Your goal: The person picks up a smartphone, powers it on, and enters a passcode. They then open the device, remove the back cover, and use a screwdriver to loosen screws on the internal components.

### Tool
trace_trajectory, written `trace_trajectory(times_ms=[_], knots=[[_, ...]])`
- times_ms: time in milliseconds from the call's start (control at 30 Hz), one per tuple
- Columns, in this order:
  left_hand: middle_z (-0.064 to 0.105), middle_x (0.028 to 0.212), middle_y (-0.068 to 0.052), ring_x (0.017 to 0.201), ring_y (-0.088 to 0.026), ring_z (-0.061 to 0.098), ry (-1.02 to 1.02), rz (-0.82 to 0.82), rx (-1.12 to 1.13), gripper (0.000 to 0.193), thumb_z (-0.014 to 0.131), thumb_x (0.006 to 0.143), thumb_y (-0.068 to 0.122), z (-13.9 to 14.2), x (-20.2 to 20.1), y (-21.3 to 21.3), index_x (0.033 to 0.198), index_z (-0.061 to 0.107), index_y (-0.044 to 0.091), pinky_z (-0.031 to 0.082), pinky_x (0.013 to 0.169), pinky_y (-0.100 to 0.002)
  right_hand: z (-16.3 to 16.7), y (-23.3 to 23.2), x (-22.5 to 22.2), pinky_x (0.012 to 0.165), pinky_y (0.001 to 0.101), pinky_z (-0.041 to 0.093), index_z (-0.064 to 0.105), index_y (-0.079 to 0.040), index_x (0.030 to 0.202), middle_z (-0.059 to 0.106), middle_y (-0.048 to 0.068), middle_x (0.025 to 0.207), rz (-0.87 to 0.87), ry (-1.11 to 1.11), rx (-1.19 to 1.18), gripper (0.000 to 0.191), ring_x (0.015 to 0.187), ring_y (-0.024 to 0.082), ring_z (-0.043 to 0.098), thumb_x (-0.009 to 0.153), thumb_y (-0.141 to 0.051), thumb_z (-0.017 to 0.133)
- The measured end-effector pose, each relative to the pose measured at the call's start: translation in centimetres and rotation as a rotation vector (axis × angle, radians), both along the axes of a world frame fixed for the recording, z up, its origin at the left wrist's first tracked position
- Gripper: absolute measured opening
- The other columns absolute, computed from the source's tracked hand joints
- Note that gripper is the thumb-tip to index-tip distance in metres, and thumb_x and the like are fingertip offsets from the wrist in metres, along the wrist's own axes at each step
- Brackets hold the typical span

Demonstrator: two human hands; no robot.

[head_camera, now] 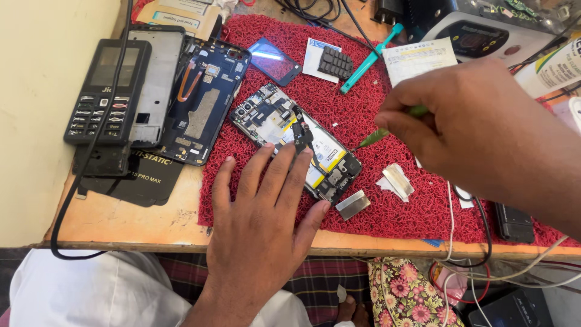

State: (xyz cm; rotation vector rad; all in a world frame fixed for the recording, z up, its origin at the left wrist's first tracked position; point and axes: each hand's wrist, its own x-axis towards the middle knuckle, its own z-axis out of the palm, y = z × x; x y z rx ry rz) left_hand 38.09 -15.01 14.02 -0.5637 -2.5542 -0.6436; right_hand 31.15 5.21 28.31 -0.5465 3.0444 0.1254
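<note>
Opened smartphone (296, 142) lying back-off, diagonally on the red mesh mat (423, 206), near the middle of the bench (121, 221). Board, battery with yellow label and a black flex strip down the centre all exposed.

Left hand (266, 224) flat and unclenched, gripping nothing; fingertips pressing on the phone's lower-left edge and the mat beside it to pin it down.

Right hand (478, 127) clenched around a green-handled screwdriver (387, 130), tip pointing at the phone's right side, just off the frame near the battery edge. Touching or not: cannot tell.

Around: two small metal shield plates (354, 204) loose on the mat just beside the phone's lower end. Teal-handled tool (369, 57) and small black keypad part (336, 62) further back. Blue back housing (203, 100), separate display frame and a black keypad phone (108, 91) to the left, well apart. White and black cables (460, 242) trailing off the front edge at right.

Risks, as judged:
- Tip slipping sideways into the battery: puncture, caused by too steep an angle or a hard push.
- Flex strip snagged and torn if the tip rides over it.
- Phone skidding on the mesh if the left-hand pressure lifts.
- Loose plates knocked off the mat edge by the left thumb.
</note>
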Motion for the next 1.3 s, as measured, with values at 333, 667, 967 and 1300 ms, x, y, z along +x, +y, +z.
trace_trajectory(times_ms=[333,667,967,1300], knots=[[0.055,0.143,-0.009,0.136,-0.028,0.046,0.008,0.008,0.0,0.06,0.06,0.096,0.047,0.1,0.1,-0.1,0.142,0.055,0.008,0.029,0.114,-0.058,0.3,-1.1,0.5,0.059,0.0386,0.058,0.072,-0.009,0.121,0.075,0.012,0.075,-0.073,-0.004,-0.178,0.031,0.062,0.027,0.075,0.093,-0.022,0.07],[0.055,0.143,-0.008,0.135,-0.027,0.046,0.005,0.006,0.0,0.06,0.06,0.096,0.047,0.1,0.1,-0.2,0.143,0.055,0.009,0.028,0.114,-0.059,0.5,-0.8,0.5,0.066,0.0352,0.061,0.071,-0.02,0.124,0.078,0.012,0.081,-0.281,-0.125,0.037,0.028,0.068,0.023,0.073,0.096,-0.024,0.068],[0.055,0.142,-0.009,0.135,-0.028,0.045,-0.014,-0.002,-0.015,0.061,0.058,0.097,0.048,0.1,-0.1,-0.3,0.143,0.054,0.009,0.027,0.114,-0.059,0.2,1.0,0.3,0.06,0.0306,0.061,0.074,-0.009,0.112,0.069,0.005,0.079,-0.151,-0.058,-0.229,0.034,0.07,0.015,0.073,0.078,-0.01,0.077],[0.055,0.142,-0.009,0.135,-0.028,0.046,-0.015,-0.003,-0.008,0.061,0.059,0.097,0.047,0.0,-0.1,-0.2,0.144,0.054,0.009,0.027,0.114,-0.059,0.2,0.9,0.2,0.057,0.0329,0.06,0.073,-0.01,0.113,0.07,0.005,0.072,-0.203,-0.052,-0.151,0.032,0.063,0.017,0.071,0.082,-0.016,0.078]])
